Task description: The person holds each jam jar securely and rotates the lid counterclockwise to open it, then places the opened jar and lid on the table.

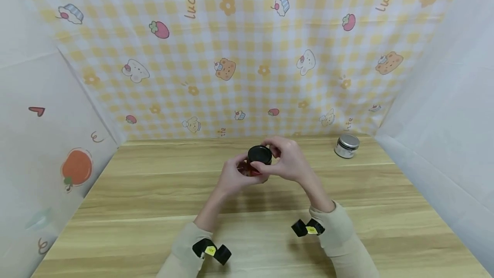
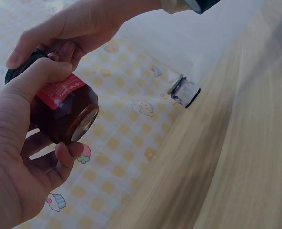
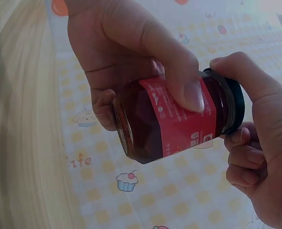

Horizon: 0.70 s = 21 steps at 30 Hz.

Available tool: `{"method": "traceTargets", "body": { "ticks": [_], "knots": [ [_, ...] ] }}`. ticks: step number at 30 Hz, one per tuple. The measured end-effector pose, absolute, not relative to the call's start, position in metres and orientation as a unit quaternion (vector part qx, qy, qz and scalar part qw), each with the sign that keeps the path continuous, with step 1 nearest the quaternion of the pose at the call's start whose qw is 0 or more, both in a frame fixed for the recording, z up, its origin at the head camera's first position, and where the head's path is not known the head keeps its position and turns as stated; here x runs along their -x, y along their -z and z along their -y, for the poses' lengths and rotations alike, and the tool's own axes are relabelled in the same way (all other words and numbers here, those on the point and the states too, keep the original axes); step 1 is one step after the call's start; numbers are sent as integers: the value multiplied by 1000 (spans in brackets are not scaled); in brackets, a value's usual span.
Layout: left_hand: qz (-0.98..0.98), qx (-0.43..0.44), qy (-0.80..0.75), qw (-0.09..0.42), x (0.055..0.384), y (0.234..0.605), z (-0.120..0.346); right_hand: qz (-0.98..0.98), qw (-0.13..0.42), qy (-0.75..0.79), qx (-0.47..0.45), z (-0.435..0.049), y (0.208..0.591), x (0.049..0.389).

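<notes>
A glass jar [image 3: 143, 119] with dark reddish-brown contents and a red label is held up above the wooden table, tilted in both wrist views. My left hand [image 1: 236, 177] grips the jar's body, with the thumb lying over the label and fingers curled round the far side and base. The black lid [image 1: 260, 154] sits on the jar's mouth. My right hand [image 1: 287, 160] pinches this lid at its rim between thumb and curled fingers. In the right wrist view, the lid's edge lies flush along the jar's neck.
A small jar with a silver lid [image 1: 347, 146] stands at the back right of the wooden table [image 1: 162, 192]. Behind the table hangs a yellow checked cloth [image 1: 247, 46], and white sheets [image 1: 444, 119] close off both sides. Each sleeve carries a black strapped camera.
</notes>
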<state>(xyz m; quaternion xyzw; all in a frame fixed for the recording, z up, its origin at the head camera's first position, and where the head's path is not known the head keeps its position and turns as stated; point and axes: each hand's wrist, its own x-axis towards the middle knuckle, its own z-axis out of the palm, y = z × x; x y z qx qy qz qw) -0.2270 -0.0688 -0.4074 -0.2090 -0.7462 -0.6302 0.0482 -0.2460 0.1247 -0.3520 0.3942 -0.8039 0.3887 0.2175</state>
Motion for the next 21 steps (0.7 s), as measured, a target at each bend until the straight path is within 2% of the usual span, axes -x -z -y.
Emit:
{"method": "traceTargets", "body": {
  "ticks": [17, 21],
  "knots": [
    [695, 298, 653, -48, 227, 398, 83, 760, 174, -424, -461, -131, 343, 243],
    [680, 327, 654, -63, 227, 397, 85, 746, 146, -443, -476, -133, 342, 241]
  ]
}}
